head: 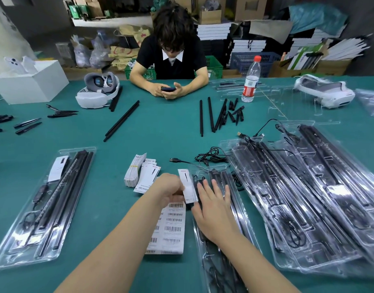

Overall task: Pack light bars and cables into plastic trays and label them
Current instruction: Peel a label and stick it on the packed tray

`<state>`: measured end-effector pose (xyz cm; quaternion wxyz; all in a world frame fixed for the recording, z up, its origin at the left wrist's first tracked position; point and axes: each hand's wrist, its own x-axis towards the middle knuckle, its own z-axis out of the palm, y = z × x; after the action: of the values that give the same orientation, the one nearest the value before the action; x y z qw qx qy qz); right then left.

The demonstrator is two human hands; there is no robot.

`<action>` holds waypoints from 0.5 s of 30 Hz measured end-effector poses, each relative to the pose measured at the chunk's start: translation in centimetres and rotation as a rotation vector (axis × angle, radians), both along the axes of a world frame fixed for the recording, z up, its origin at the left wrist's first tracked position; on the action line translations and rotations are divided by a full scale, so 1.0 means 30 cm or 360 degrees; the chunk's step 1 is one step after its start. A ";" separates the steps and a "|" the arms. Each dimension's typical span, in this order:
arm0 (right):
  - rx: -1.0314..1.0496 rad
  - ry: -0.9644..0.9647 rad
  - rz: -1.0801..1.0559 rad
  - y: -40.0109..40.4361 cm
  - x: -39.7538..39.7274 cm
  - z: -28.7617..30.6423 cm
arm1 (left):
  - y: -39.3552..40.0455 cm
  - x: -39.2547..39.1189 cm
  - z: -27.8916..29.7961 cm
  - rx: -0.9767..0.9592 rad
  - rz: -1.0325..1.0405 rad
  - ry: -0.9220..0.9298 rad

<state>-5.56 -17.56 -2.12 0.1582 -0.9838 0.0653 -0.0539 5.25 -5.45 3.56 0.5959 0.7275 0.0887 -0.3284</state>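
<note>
The green desk (165,132) fills most of the frame, its near edge cut off at the bottom. At right, a heap of clear plastic trays (308,199) overlaps so heavily that their contents blur into glare. At lower left lies a packed tray (44,208) with light bars, a cable and a label card inside. At bottom centre, the tray in hand (220,240) runs out of the frame, largely hidden by the right forearm. The right hand (213,210) lies flat on it, fingers straight. The left hand (171,191) curls its grip around a white label card (187,187) at the tray's upper left edge. Its forearm covers part of a barcode sticker sheet (171,227). A stack of label cards (142,172) sits just above. Loose black cables (211,157) tangle centre right. A seated person (171,58) holds a phone at top centre.
</note>
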 end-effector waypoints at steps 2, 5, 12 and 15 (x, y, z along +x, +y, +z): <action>0.0011 0.0001 -0.0007 0.000 -0.001 0.002 | -0.003 0.002 0.001 -0.0008 0.0036 -0.0010; 0.0021 -0.0011 -0.0006 0.003 -0.003 0.008 | -0.003 0.008 -0.001 -0.0005 0.0005 0.0003; 0.0033 -0.0010 -0.0013 0.008 -0.007 0.020 | -0.010 0.021 0.021 0.0000 -0.0100 0.0062; 0.0032 -0.0016 -0.0018 0.007 -0.009 0.019 | -0.023 0.024 0.020 0.0004 -0.0096 0.0086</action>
<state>-5.84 -17.34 -1.55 0.1681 -0.9815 0.0706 -0.0589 5.98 -6.15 4.16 0.5823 0.7213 0.0832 -0.3657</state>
